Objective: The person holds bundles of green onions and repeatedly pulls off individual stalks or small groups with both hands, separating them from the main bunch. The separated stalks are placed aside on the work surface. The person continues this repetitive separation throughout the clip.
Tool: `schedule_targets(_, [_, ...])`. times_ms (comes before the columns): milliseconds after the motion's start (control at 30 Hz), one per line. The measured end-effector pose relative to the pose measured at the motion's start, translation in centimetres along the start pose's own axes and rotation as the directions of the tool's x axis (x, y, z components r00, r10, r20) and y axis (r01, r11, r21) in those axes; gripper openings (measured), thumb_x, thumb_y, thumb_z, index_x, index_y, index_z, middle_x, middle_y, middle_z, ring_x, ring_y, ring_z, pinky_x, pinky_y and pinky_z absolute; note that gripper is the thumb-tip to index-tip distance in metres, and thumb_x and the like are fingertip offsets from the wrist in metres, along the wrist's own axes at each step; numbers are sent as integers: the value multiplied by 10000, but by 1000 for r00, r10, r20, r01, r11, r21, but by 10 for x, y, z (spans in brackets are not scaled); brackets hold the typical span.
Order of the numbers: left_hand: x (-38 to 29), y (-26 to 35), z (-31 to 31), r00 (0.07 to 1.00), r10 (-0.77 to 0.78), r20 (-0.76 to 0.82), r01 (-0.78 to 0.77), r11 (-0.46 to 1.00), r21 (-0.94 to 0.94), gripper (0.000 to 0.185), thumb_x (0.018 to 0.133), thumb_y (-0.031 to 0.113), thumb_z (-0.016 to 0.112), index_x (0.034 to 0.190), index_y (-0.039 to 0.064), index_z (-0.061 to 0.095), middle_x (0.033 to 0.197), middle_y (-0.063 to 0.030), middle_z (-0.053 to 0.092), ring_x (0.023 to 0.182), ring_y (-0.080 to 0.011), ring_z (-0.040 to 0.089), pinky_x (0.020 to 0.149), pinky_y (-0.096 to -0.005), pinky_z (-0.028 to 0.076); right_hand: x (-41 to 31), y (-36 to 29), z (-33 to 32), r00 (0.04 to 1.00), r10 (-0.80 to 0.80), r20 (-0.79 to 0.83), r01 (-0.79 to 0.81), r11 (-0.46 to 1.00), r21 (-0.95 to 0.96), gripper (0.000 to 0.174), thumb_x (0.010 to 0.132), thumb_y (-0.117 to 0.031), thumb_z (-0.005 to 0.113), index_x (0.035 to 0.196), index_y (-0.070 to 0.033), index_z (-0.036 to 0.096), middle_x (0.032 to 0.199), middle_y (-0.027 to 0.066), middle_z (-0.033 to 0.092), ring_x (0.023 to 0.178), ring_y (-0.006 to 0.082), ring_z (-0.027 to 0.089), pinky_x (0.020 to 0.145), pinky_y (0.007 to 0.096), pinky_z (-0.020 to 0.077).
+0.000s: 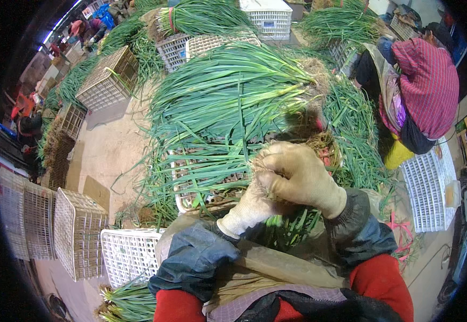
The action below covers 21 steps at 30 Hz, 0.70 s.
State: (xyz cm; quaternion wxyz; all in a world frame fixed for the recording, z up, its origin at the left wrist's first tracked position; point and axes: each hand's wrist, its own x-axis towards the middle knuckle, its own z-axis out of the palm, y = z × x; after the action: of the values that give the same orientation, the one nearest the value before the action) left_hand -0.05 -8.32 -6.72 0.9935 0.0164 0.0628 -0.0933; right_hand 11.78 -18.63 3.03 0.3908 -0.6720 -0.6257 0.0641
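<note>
Both my hands wear pale, soiled knit gloves and meet close together in front of my lap. My right hand (304, 173) is curled at the root end of a small bunch of long-leaved green allium plants (213, 161), like leeks or young garlic. My left hand (249, 207) closes around the same end from below. Its leaves spread leftward over an upturned white plastic crate (180, 201). Just beyond lies a large heap of the same plants (225, 96), tops left and roots (318, 78) right. My fingers hide most of the gripped stems.
Loose leaves (354, 124) pile to the right of the crate. A person in a red striped top (430, 88) bends over at right, near a white crate (428, 189). More crates (81, 233) stand at left. Pink ties (404, 235) lie on the floor. Other people work far left.
</note>
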Motion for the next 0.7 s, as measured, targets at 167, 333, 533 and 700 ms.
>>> schedule_targets(167, [-10,-11,-15,953,294,73,-210,466,859,655,813,6,724,1377,96,404,1326,-70,496,1238,-192,484,1018,-380,459,3,-21,-5,982,-101,157,116,989,-94,325,760,-370,715,856,-61,682,790,124,619,813,339,615,840,458,464])
schedule_targets(333, [-2,-11,-34,918,332,215,-293,203,934,635,848,20,679,1402,103,379,1333,-82,489,1269,-195,464,1034,-373,431,-14,-20,6,991,-126,37,131,967,-216,335,689,-333,785,893,-83,695,803,112,632,786,340,629,952,520,448])
schedule_targets(533, [-9,-7,-22,856,300,421,-344,-278,897,548,938,111,597,1427,102,351,1358,-84,475,1286,-209,453,1052,-376,416,-12,-15,6,999,45,-23,-41,988,149,511,652,-355,826,1038,-47,694,934,126,652,880,294,646,913,415,484])
schedule_targets(700, [5,4,-14,854,139,502,-432,-348,832,376,1039,279,407,1353,78,456,1301,-73,541,1214,-229,493,1085,-384,374,-4,-22,-32,972,236,-8,-203,853,481,862,791,-701,630,1252,25,582,1219,186,617,1163,308,578,1006,404,417])
